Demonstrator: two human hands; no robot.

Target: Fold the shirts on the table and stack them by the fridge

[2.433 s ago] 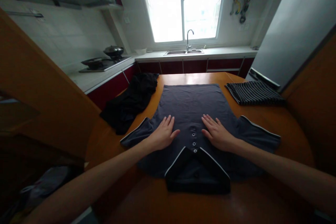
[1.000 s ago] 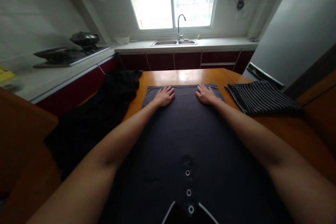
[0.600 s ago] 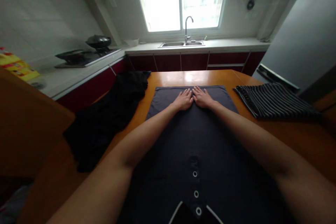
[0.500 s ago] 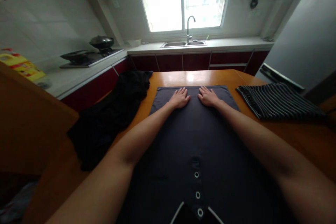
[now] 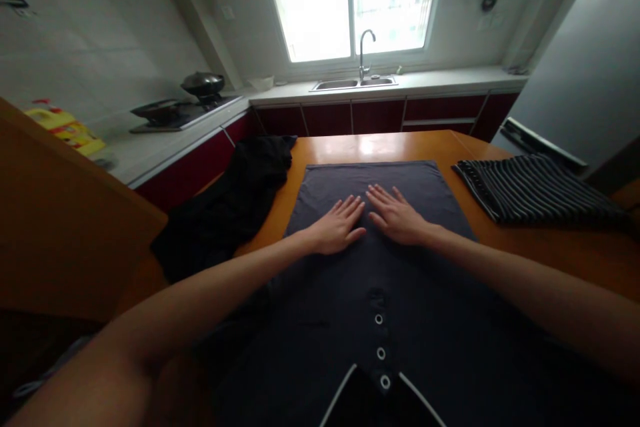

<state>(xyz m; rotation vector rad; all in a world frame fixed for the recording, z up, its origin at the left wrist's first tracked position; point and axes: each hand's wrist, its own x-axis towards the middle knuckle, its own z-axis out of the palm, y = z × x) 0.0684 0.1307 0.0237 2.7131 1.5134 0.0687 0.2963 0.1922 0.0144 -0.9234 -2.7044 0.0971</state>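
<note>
A dark grey-blue polo shirt (image 5: 350, 293) lies spread face up on the wooden table, its hem at the far end. Its buttoned placket and black, white-edged collar (image 5: 350, 400) are close to me. My left hand (image 5: 337, 225) rests on the cloth left of the middle, palm down with fingers apart. Close beside it, my right hand (image 5: 396, 215) lies on the same cloth, likewise palm down and spread. Neither hand grips anything.
Crumpled black clothing (image 5: 235, 203) lies on the table (image 5: 365, 147) to the left. A folded black-and-white striped garment (image 5: 535, 188) sits on the right. Beyond are a sink (image 5: 340, 85), a stove with pans (image 5: 203, 85) and a yellow jug (image 5: 65, 130).
Both hands have slid back from near the shirt's hem towards me and lie closer together. My elbows are bent more. The view has shifted slightly.
</note>
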